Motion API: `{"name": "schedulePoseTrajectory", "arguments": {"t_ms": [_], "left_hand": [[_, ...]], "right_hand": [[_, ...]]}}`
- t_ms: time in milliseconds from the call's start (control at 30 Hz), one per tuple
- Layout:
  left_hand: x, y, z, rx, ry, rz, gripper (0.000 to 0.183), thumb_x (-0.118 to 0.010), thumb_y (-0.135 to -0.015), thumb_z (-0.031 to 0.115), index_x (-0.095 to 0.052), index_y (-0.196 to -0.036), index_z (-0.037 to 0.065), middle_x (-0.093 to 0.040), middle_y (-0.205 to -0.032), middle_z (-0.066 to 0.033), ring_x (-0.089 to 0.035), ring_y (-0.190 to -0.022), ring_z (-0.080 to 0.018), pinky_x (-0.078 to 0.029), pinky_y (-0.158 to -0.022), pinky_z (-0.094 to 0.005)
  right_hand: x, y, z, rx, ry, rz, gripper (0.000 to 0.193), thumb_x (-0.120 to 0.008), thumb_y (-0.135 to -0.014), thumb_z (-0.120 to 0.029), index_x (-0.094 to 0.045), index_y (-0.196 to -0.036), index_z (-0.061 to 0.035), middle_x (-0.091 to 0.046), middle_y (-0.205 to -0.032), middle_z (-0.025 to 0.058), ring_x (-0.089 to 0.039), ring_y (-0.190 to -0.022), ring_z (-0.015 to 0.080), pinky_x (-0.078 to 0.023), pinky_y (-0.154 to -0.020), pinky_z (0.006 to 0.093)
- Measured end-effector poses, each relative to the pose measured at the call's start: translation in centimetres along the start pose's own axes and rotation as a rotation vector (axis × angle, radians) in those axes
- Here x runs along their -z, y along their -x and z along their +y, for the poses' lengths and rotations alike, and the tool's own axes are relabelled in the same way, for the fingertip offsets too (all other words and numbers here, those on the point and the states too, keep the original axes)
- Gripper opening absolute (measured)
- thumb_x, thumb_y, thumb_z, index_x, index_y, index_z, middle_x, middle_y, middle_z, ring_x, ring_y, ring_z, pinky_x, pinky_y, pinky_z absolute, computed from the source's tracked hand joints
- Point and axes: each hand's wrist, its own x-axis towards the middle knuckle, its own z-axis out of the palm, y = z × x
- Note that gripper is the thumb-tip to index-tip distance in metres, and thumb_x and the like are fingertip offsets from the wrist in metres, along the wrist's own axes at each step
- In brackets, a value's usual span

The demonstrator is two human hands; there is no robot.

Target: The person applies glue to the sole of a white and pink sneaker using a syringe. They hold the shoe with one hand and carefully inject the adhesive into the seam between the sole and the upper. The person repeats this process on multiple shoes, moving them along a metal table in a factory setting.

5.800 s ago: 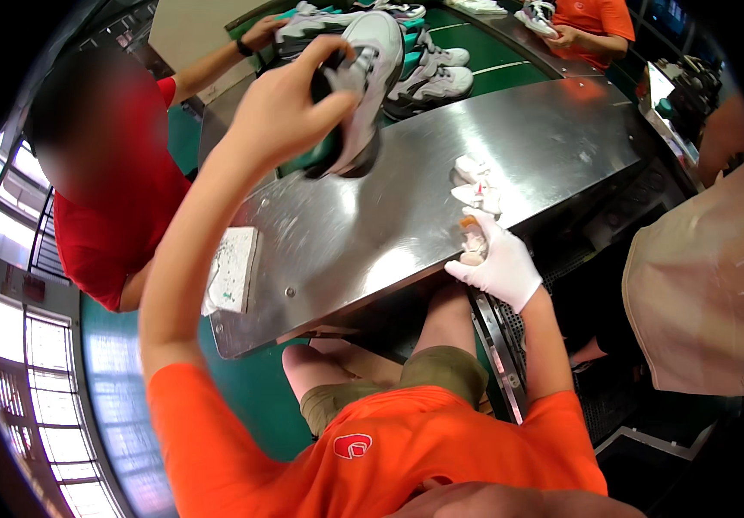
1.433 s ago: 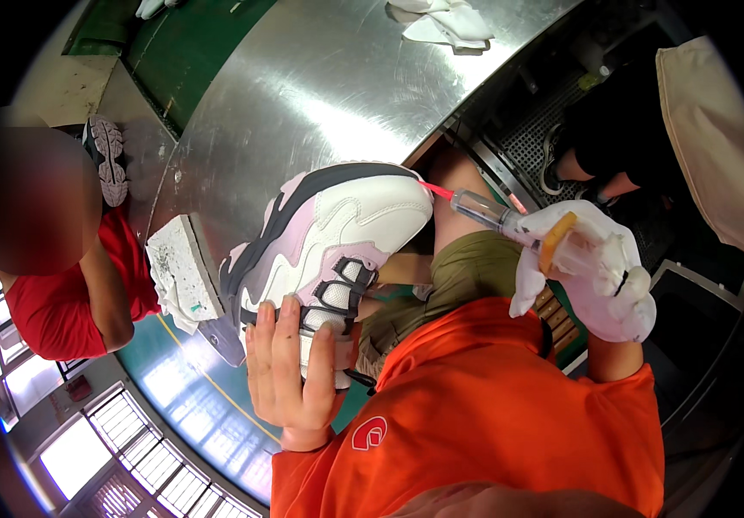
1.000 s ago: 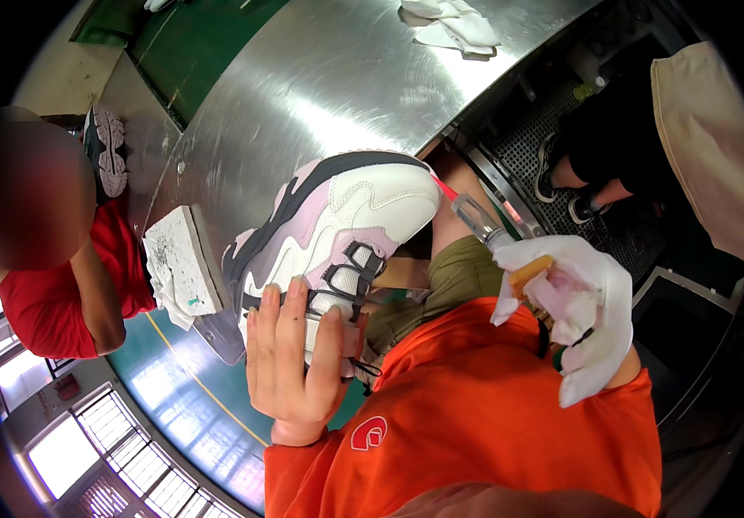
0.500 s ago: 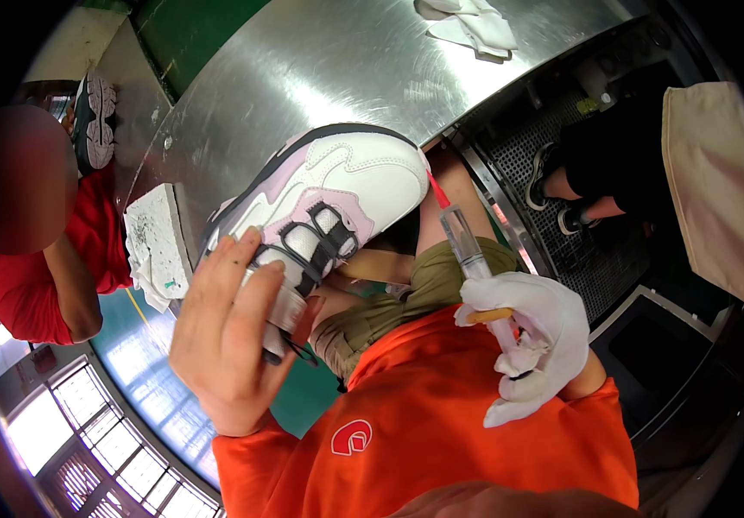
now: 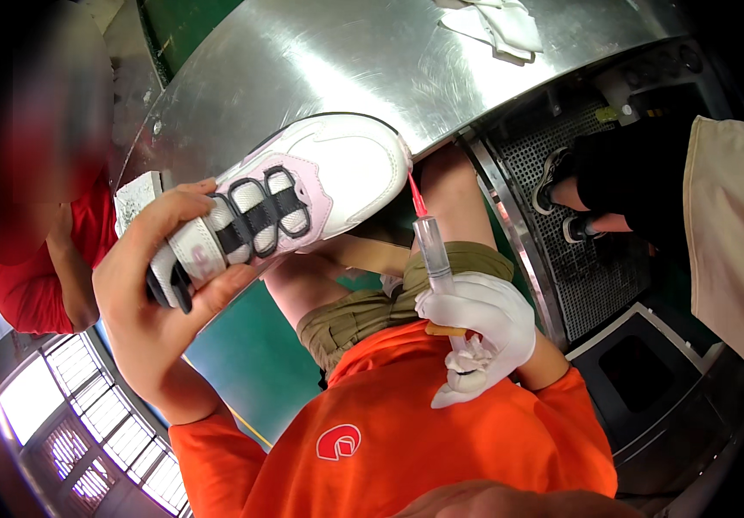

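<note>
White and pink, the shoe (image 5: 359,160) is held by the counter's (image 5: 242,78) near edge, its toe at the red tip (image 5: 417,200) of a syringe (image 5: 431,246). The left hand (image 5: 143,289) grips the ankle end; the gloved right hand (image 5: 484,328) curls around the syringe. If either slips, the tip could scratch or smear the shoe. Pushing too hard might squirt out too much. White cloths (image 5: 506,26) lie on the shiny metal, toward the counter's right. Around it are green floor (image 5: 255,354), bright windows (image 5: 113,410) and a person in red (image 5: 31,289) on the left.

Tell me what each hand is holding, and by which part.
The bare left hand holds the white and lilac sneaker by its heel end. The gloved right hand holds the clear syringe by its rear end, away from the red tip.
</note>
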Motion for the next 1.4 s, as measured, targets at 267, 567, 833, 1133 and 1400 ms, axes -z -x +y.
{"name": "schedulePoseTrajectory", "arguments": {"t_ms": [267,567,833,1133,1400], "left_hand": [[0.5,-1.3,-1.3,-0.023,0.05,-0.045,0.059,-0.09,-0.066,0.018,-0.059,-0.11,-0.007,-0.066,-0.106,-0.0173,-0.066,-0.107,-0.0293,-0.049,-0.093,-0.0357],[0.6,-1.1,-1.1,-0.015,0.078,-0.039,0.057,-0.089,-0.067,0.016,-0.06,-0.111,-0.007,-0.066,-0.106,-0.0167,-0.065,-0.107,-0.0279,-0.049,-0.092,-0.0345],[-3.4,6.7,0.4,-0.304,-0.441,0.336,0.057,-0.085,-0.074,0.018,-0.056,-0.12,0.002,-0.068,-0.111,-0.0271,-0.068,-0.102,-0.0414,-0.055,-0.089,-0.0431],[-6.4,9.2,-0.9,-0.257,-0.475,0.732,0.057,-0.083,-0.08,0.023,-0.051,-0.123,0.004,-0.066,-0.115,-0.027,-0.067,-0.105,-0.0428,-0.054,-0.091,-0.0487],[-6.1,9.1,-1.1,-0.269,-0.437,0.706,0.062,-0.086,-0.075,0.021,-0.051,-0.123,0.005,-0.066,-0.114,-0.0258,-0.067,-0.103,-0.043,-0.055,-0.09,-0.0483]], "right_hand": [[-1.3,1.8,2.8,0.068,-0.006,0.048,0.088,-0.088,-0.062,-0.047,-0.057,-0.129,-0.0004,-0.06,-0.121,0.0181,-0.063,-0.095,0.034,-0.054,-0.082,0.0387],[-0.9,1.3,2.3,0.099,-0.002,0.032,0.089,-0.09,-0.059,-0.044,-0.056,-0.128,0.0023,-0.061,-0.117,0.0194,-0.064,-0.09,0.0346,-0.054,-0.078,0.0393],[1.1,0.8,2.1,0.005,-0.46,0.266,0.087,-0.086,-0.056,-0.006,-0.046,-0.132,-0.0004,-0.057,-0.121,0.0187,-0.054,-0.079,0.0166,-0.048,-0.069,0.0253],[0.2,-7.6,0.3,-0.011,-0.451,0.247,0.1,-0.085,-0.062,0.004,-0.029,-0.145,-0.0016,-0.05,-0.127,0.0129,-0.05,-0.126,0.0249,-0.042,-0.095,0.0279],[0.2,-8.0,-0.1,-0.075,-0.405,0.26,0.1,-0.084,-0.061,0.003,-0.03,-0.145,-0.0029,-0.051,-0.125,0.0127,-0.055,-0.123,0.0269,-0.044,-0.103,0.0356]]}}
